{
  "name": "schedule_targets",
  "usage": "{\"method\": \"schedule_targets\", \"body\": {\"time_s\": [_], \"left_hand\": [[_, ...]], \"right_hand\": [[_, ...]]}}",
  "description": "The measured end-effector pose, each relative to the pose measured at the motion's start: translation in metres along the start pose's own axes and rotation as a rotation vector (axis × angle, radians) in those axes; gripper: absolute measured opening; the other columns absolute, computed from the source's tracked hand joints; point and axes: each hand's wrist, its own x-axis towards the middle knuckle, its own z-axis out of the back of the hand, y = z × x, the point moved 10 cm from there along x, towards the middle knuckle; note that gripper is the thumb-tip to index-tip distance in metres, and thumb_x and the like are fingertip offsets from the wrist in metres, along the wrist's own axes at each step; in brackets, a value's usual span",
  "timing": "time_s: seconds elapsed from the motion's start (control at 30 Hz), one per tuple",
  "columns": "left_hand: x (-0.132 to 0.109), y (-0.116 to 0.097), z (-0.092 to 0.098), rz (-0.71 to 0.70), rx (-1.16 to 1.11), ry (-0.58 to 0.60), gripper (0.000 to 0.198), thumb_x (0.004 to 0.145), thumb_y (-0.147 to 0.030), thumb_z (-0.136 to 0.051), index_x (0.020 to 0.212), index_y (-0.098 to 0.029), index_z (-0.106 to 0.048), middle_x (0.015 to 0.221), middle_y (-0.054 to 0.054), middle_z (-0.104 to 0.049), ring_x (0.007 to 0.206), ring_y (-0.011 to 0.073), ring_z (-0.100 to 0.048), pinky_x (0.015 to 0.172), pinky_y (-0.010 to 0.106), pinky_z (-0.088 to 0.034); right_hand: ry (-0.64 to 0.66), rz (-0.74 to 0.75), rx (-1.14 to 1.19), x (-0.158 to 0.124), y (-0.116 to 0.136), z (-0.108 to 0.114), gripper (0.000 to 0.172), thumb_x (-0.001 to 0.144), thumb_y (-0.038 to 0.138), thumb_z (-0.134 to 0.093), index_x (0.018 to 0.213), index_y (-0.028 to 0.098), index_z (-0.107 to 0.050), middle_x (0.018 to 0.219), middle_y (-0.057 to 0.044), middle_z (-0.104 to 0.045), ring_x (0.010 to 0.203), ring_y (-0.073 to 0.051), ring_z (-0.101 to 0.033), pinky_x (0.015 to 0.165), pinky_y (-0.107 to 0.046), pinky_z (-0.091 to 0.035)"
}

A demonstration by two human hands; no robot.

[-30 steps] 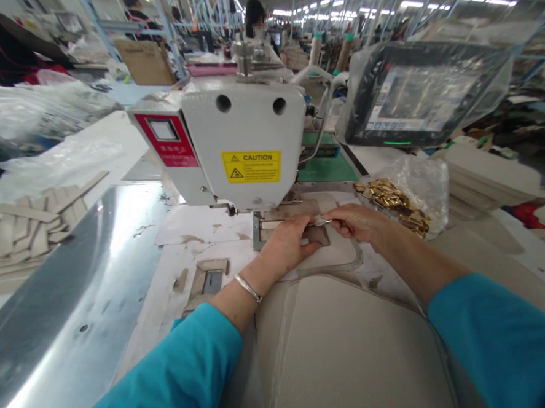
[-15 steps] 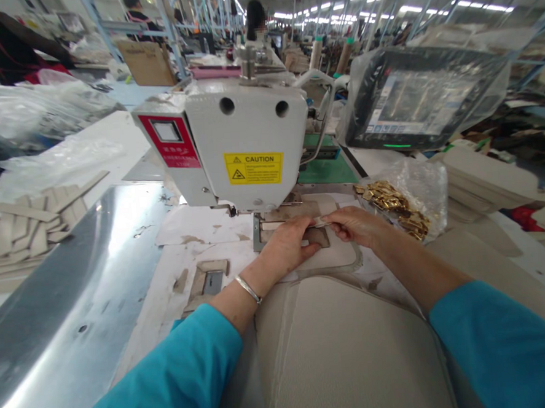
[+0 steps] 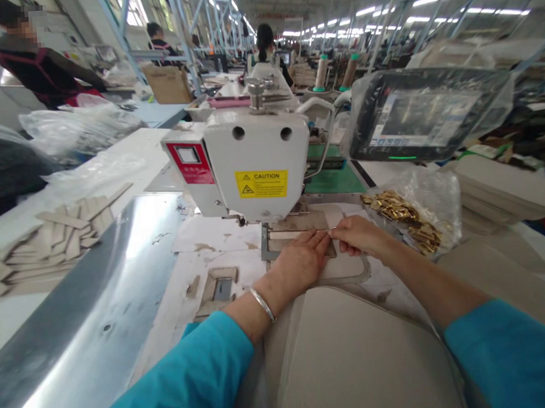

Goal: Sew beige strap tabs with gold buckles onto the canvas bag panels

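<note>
My left hand lies with fingers stretched flat, pressing on the work under the sewing machine. A pale strip sits by its fingertips, within the metal clamp frame. My right hand is closed in a pinch just right of the left fingertips. A thin, shiny pointed tool shows between its fingertips; most of it is hidden, so its exact kind is unclear. A beige panel lies beneath both hands. In front of me rests a larger beige leather-like piece.
Gold metal fittings lie in a plastic bag right of my right hand. A screen stands behind them. Cut beige strips are piled at left, beyond a shiny metal plate. Other people sit farther back.
My left hand has flattened, its fingers now stretched over the work. The right hand stays pinched beside it, and the thin tool's tip now shows. The whole view has shifted slightly.
</note>
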Motion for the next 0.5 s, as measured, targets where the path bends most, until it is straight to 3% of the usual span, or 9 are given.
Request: {"method": "schedule_targets", "body": {"time_s": [0.2, 0.4, 0.5], "left_hand": [[-0.003, 0.004, 0.003, 0.105, 0.15, 0.023, 0.042, 0.095, -0.03, -0.049, 0.129, -0.005, -0.052, 0.13, 0.017, -0.06, 0.121, 0.0263, -0.056, 0.101, 0.036, -0.045], [-0.047, 0.036, 0.027, 0.243, 0.22, 0.008, 0.045, 0.095, -0.032, -0.051, 0.13, -0.004, -0.05, 0.131, 0.019, -0.058, 0.121, 0.0289, -0.054, 0.105, 0.041, -0.041], [-0.06, 0.042, 0.034, 0.266, 0.268, 0.007, 0.041, 0.095, -0.029, -0.05, 0.129, -0.005, -0.05, 0.127, 0.019, -0.058, 0.119, 0.0288, -0.055, 0.107, 0.044, -0.038]], "right_hand": [[-0.006, 0.002, 0.041, -0.002, 0.001, 0.0, 0.028, 0.087, 0.022, -0.06, 0.06, 0.018, -0.051, 0.043, 0.002, -0.055, 0.03, -0.008, -0.044, 0.032, -0.02, -0.029], [0.011, 0.005, 0.084, -0.001, -0.002, 0.0, 0.026, 0.084, 0.024, -0.063, 0.062, 0.018, -0.052, 0.046, 0.002, -0.058, 0.031, -0.007, -0.044, 0.033, -0.019, -0.027], [0.016, 0.003, 0.106, 0.0, -0.004, 0.0, 0.025, 0.084, 0.025, -0.063, 0.063, 0.018, -0.052, 0.047, 0.002, -0.058, 0.031, -0.007, -0.045, 0.033, -0.019, -0.027]]}}
